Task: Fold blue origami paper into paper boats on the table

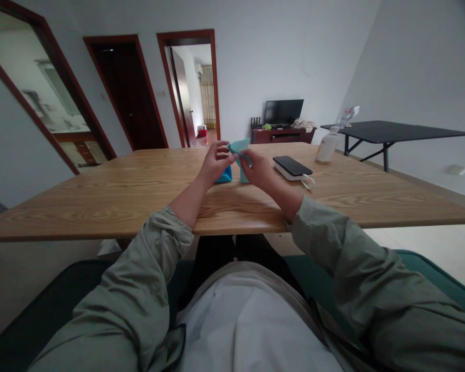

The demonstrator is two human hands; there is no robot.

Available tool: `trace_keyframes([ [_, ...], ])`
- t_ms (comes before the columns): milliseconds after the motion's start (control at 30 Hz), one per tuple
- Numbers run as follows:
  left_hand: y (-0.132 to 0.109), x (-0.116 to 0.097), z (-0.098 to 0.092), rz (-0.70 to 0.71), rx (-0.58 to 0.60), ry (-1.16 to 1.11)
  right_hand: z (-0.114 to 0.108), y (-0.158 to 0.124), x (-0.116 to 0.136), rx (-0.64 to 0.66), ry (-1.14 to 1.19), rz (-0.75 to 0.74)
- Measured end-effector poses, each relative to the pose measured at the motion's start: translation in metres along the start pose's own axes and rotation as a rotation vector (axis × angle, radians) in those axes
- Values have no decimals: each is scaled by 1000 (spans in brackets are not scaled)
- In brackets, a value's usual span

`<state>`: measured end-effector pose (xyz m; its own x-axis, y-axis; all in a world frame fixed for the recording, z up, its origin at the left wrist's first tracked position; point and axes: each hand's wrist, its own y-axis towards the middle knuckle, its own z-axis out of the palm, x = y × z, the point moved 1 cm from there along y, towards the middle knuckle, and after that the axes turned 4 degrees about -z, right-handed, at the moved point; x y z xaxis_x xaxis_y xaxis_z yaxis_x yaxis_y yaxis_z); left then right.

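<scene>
Just above the wooden table (151, 175), my left hand (216, 161) and my right hand (257, 166) pinch a light-blue sheet, apparently paper (239, 145), between them. It is bent, with its upper edge standing up past my fingers. Behind my left wrist a darker blue folded piece (225, 175) rests on the table, partly covered by the hand. Beside my right palm shows another light-blue part (244, 177); whether it belongs to the held sheet I cannot tell. My fingers hide much of the sheet's middle.
Right of my right hand a black phone (292, 165) lies on a white box (284, 172) with a white loop (308, 182). Farther right stands a whitish bottle (327, 145). Beyond are a black folding table (387, 131) and a television (283, 111) on a dark red cabinet (269, 136).
</scene>
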<state>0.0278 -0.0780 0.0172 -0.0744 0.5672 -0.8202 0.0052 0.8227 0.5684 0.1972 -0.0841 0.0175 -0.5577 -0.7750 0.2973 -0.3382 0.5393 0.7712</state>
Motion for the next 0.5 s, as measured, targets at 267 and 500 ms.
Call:
trace_keyframes([
  [267,-1,6,9,-59,170,-74,1,7,-5,-184,398,53],
  [500,-6,-1,21,-102,259,-163,9,16,-19,-347,502,124],
])
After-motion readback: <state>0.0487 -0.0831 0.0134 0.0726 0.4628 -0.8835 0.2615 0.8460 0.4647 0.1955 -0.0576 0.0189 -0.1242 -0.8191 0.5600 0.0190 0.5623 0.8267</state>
